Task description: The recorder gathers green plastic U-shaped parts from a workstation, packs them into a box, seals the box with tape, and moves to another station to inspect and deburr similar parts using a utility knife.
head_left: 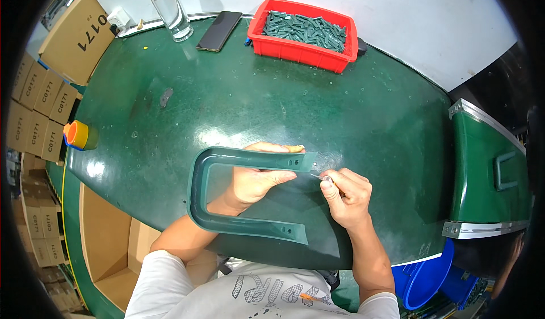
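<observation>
A dark green U-shaped plastic part [197,197] is held above the table, its two arms pointing right. My left hand [250,187] reaches through the U and grips its far arm, close to the end with small holes. Something yellow [295,148] covers a fingertip of that hand. My right hand [350,197] is closed in a pinch on a small tool with a thin metal tip [317,176]. The tip points at the end of the far arm. Most of the tool is hidden by my fingers, so its kind is unclear.
On the green table [142,106], a red bin [301,59] holds many small green pieces [304,29]. A phone [219,30] and clear bottle [172,15] stand left of it. An orange tape roll [78,134] sits at the left edge. An open carton [105,239] and blue bucket [423,279] flank me.
</observation>
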Demonstrator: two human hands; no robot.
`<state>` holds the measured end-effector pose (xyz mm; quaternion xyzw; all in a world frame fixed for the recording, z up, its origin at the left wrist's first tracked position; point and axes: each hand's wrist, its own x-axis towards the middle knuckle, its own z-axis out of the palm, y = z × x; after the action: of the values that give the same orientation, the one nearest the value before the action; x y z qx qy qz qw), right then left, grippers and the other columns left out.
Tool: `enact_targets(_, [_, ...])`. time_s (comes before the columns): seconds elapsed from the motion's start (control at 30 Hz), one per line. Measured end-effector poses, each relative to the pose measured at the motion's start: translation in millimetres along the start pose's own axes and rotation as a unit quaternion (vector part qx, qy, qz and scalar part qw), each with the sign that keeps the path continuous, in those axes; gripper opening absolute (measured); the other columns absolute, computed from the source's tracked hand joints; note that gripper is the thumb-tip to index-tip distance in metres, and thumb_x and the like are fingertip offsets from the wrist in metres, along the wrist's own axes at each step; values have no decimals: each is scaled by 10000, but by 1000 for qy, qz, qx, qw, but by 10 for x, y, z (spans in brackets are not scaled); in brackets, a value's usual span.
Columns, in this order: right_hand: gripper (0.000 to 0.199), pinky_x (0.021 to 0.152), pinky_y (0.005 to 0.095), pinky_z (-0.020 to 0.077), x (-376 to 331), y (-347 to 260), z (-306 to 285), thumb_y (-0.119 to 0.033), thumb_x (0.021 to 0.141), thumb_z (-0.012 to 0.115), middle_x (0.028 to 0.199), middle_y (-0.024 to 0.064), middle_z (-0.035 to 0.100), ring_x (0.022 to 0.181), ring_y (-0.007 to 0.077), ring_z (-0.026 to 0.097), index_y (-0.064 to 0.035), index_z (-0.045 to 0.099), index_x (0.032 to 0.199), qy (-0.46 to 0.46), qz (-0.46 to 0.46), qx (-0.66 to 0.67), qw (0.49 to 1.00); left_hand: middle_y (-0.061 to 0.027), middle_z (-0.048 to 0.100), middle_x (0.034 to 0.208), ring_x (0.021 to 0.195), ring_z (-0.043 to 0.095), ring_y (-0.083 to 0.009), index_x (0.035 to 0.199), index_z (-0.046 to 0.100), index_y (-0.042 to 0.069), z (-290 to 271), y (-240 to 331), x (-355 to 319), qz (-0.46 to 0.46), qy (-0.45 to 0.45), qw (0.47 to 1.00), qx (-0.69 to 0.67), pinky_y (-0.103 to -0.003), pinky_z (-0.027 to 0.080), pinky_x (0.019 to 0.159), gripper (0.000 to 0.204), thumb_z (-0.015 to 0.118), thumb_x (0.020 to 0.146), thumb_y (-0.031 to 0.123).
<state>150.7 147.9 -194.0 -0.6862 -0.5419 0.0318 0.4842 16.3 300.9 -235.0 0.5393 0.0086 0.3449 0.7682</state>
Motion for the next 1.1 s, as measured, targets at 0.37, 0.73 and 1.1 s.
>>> enact_targets(0.37, [147,418,285,352,-11,34,13,-147,805,668,522,48,461,423,156,438,-6,647,768,1,0,-4,1000,-230,612,1084,1074,587,-324,1047,522,1,12,22,11,-3,-2,1000,7,-395,502,893,382,694,723,-106])
enact_targets(0.73, [149,421,287,360,-4,28,12,-151,808,667,525,52,470,430,163,449,-8,649,770,-5,-3,-9,1000,-216,618,1074,1067,592,-323,1048,534,10,16,21,8,-1,-4,1000,16,-391,504,890,375,694,727,-101])
enact_targets(1.1, [146,415,284,359,-2,37,10,-144,806,666,528,55,480,426,160,453,-3,649,772,5,-14,-3,1000,-221,616,1074,1068,591,-324,1058,519,9,18,19,4,0,-3,1000,7,-396,505,888,387,692,730,-102])
